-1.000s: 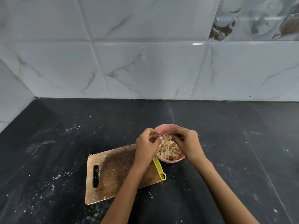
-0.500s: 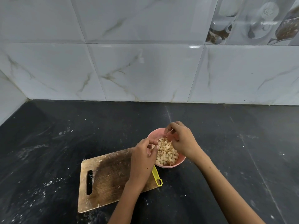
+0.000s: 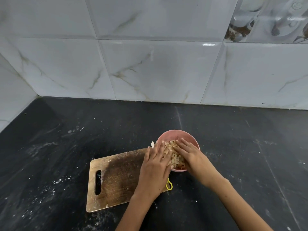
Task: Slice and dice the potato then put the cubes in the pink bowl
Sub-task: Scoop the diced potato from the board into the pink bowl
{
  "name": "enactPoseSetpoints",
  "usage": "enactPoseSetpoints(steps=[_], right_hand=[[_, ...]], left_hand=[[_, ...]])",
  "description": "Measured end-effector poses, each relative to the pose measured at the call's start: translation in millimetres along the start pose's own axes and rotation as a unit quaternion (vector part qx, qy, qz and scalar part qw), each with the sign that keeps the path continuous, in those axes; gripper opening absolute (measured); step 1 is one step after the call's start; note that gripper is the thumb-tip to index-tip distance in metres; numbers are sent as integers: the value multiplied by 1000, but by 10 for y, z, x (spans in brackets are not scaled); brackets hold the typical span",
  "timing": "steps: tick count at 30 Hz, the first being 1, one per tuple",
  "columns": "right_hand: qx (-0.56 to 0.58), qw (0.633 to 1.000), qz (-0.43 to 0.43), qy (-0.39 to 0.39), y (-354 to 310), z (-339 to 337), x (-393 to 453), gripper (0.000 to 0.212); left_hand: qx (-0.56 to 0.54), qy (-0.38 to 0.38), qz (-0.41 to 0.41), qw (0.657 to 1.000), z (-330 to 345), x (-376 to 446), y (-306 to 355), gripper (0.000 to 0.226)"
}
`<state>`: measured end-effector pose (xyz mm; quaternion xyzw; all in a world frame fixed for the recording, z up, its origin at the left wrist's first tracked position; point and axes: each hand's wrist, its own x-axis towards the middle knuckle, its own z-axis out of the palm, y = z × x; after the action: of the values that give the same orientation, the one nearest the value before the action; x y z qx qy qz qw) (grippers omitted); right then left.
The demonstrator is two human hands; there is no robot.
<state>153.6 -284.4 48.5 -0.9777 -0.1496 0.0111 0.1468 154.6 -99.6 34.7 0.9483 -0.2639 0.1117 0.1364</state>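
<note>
Hands meet over the pink bowl (image 3: 180, 134), which sits on the black counter (image 3: 241, 147) just past the right far corner of the wooden cutting board (image 3: 115, 177). The left hand (image 3: 155, 167) lies flat, fingers straight, tips on the bowl's left rim and the potato cubes (image 3: 173, 155). The right hand (image 3: 188, 154) reaches in from the right with straight fingers pressed on the heap, gripping nothing; a yellow knife handle (image 3: 169, 185) peeks out near the left wrist.

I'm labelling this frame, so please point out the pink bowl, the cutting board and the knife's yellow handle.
pink bowl (image 3: 176, 133): head view, far rim.
cutting board (image 3: 116, 177): head view, bare middle.
yellow handle (image 3: 169, 185): head view, end loop.
</note>
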Motion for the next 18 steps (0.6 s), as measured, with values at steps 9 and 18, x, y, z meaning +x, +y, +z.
enactPoseSetpoints(steps=[9,18], right_hand=[[55,986,2,160,-160,-50,-100,39],[47,980,-62,184,-688,210,-206,41]], left_hand=[[44,-54,13,997,106,-114,-59,49],[45,-5,-64,997,50,-320,-264,53]])
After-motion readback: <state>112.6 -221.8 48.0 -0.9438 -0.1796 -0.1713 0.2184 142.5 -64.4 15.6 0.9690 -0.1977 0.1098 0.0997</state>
